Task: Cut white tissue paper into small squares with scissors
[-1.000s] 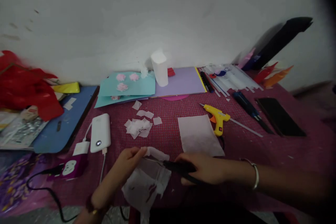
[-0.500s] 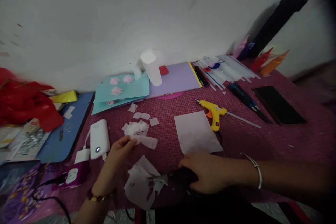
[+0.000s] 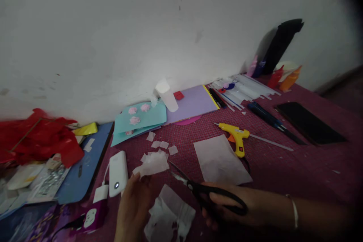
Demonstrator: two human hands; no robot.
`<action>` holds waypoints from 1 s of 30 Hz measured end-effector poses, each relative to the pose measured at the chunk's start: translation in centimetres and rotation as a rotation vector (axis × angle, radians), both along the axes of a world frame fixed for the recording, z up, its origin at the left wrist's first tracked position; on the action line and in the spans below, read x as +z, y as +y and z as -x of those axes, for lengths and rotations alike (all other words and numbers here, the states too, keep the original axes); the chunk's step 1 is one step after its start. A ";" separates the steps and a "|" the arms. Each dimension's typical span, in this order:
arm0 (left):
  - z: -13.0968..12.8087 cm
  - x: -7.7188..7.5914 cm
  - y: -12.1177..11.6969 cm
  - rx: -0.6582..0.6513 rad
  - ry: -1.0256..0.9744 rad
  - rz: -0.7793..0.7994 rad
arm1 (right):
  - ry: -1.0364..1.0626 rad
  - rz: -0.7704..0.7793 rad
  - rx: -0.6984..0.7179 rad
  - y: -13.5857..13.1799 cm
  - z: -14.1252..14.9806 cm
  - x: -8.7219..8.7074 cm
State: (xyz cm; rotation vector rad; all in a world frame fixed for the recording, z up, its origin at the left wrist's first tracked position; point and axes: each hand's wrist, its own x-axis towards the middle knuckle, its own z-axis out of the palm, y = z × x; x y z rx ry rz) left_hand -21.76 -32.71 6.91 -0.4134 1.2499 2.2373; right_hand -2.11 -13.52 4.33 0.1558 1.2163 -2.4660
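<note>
- Scissors (image 3: 190,185), blades parted, gripped in my right hand (image 3: 241,196).
- White paper (image 3: 149,168) pinched by my left hand (image 3: 134,198).
- Likely cutting step; next snip calls for paper between blades.

Red table (image 3: 272,174) bearing, left to right: blue board (image 3: 92,168), power bank (image 3: 118,174), paper scraps (image 3: 160,157), pale sheet (image 3: 219,160), glue gun (image 3: 235,135), phone (image 3: 310,123).

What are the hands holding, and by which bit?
The right hand holds the black scissors by their handles. The left hand is at the near edge of some white paper; whether it grips it, I can't tell.
</note>
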 end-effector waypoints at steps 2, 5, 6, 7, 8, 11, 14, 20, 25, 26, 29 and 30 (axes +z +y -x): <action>-0.5 -0.4 -0.2 0.025 -0.042 0.017 | -0.041 0.110 -0.006 -1.1 0.3 -0.7; -1.2 -0.9 -0.7 0.007 -0.066 0.024 | -0.078 0.194 0.008 -2.1 0.9 -1.1; -1.4 -1.1 -0.9 -0.002 -0.062 0.013 | -0.076 0.230 0.011 -2.3 1.2 -1.2; -1.6 -1.4 -1.1 -0.008 -0.049 -0.007 | -0.068 0.272 0.019 -2.5 1.5 -1.2; -1.8 -1.7 -1.3 -0.015 -0.032 -0.035 | -0.054 0.314 0.027 -2.8 1.9 -1.2; -2.1 -3.0 -2.0 -0.019 0.032 -0.112 | -0.023 0.423 0.024 -3.6 2.9 -1.3; -2.0 -4.1 -3.1 0.015 0.080 -0.147 | -0.035 0.465 0.014 -4.0 3.5 -1.4; -0.7 -3.9 -4.2 0.062 0.102 -0.134 | -0.106 0.476 0.052 -3.7 3.6 -1.6; -0.6 -4.0 -3.4 0.085 0.016 -0.098 | -0.138 0.494 0.048 -4.1 4.6 -1.8; -0.7 -4.3 -3.3 0.072 0.020 -0.094 | -0.168 0.501 0.050 -4.3 4.8 -1.9; -0.9 -5.2 -3.7 0.033 0.069 -0.073 | -0.215 0.547 0.028 -4.7 5.2 -2.2; -0.9 -5.5 -3.9 0.031 0.089 -0.063 | -0.209 0.562 0.016 -4.8 5.3 -2.2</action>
